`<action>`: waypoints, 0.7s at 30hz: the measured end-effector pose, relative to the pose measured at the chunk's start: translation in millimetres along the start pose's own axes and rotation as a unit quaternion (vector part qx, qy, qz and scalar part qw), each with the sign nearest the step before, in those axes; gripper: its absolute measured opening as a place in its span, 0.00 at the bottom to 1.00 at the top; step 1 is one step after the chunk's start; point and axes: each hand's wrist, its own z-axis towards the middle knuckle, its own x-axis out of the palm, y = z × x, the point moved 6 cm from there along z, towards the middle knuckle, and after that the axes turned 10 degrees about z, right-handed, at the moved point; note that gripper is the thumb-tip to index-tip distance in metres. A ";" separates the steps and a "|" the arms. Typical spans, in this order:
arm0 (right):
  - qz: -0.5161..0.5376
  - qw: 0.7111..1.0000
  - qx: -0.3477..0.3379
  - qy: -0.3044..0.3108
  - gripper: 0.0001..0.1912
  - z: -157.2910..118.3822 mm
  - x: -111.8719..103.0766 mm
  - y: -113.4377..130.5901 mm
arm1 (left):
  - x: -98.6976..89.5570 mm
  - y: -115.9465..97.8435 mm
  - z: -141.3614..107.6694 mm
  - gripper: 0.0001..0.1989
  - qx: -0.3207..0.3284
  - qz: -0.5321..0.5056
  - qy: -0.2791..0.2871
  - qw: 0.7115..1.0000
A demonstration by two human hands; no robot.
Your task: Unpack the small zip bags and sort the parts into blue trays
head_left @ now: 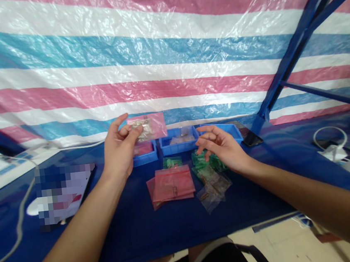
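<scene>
Between thumb and fingers, my left hand [118, 147] pinches a pink plastic bag [158, 124] with a smaller clear packet against it, raised above the left blue bin. My right hand [218, 145] hovers over the green packets [201, 160], fingers curled but apart, with nothing visible in them. Flat pink bags [174, 183] lie stacked on the table between my forearms. Right of them is a loose pile of clear packets [215, 187] with small brownish parts inside. One small green packet [172, 162] sits behind the pink stack.
Three blue bins stand at the back: a left one [146, 158], partly hidden by my hand, a middle one [179, 147] holding clear packets, and a right one [233, 131]. A phone [252, 138] lies beside them. Cables and a flat device [71, 192], partly pixelated, are at left.
</scene>
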 end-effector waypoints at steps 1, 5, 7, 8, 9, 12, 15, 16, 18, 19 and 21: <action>-0.004 1.000 -0.005 0.000 0.30 -0.3 1.1 0.5 | 4.3 -1.9 -3.1 0.35 -0.008 0.004 0.024 1.000; -0.004 1.000 -0.017 0.010 0.29 -2.6 7.2 4.2 | 35.6 -0.3 -28.4 0.39 -0.067 0.017 0.191 0.979; 0.003 1.000 -0.012 0.023 0.28 -4.1 9.8 5.4 | 50.5 4.6 -43.3 0.40 -0.088 0.025 0.282 0.955; 0.004 1.000 -0.007 0.029 0.28 -4.8 10.7 5.5 | 56.4 7.6 -49.9 0.40 -0.097 0.028 0.324 0.941; 0.002 0.999 -0.002 0.036 0.28 -5.3 11.2 5.2 | 61.1 10.4 -55.3 0.40 -0.102 0.030 0.358 0.928; -0.013 0.998 0.018 0.053 0.30 -6.0 11.1 1.8 | 66.6 16.2 -61.1 0.40 -0.099 0.042 0.390 0.915; -0.015 0.998 0.034 0.048 0.30 -4.9 7.9 -2.3 | 64.3 18.1 -57.3 0.38 -0.099 0.041 0.331 0.937; -0.009 0.999 0.033 0.037 0.29 -4.2 5.9 -3.0 | 63.8 18.9 -56.9 0.37 -0.111 0.033 0.313 0.943; 0.014 1.000 0.022 0.004 0.26 -2.7 1.0 -3.0 | 64.6 21.7 -59.4 0.38 -0.155 0.015 0.302 0.940; 0.027 0.999 0.016 -0.015 0.23 -2.2 -1.6 -2.9 | 65.4 22.9 -61.7 0.39 -0.179 0.008 0.305 0.935; 0.045 0.998 0.007 -0.049 0.18 -1.9 -5.9 -2.8 | 66.0 23.3 -66.0 0.41 -0.217 -0.004 0.313 0.925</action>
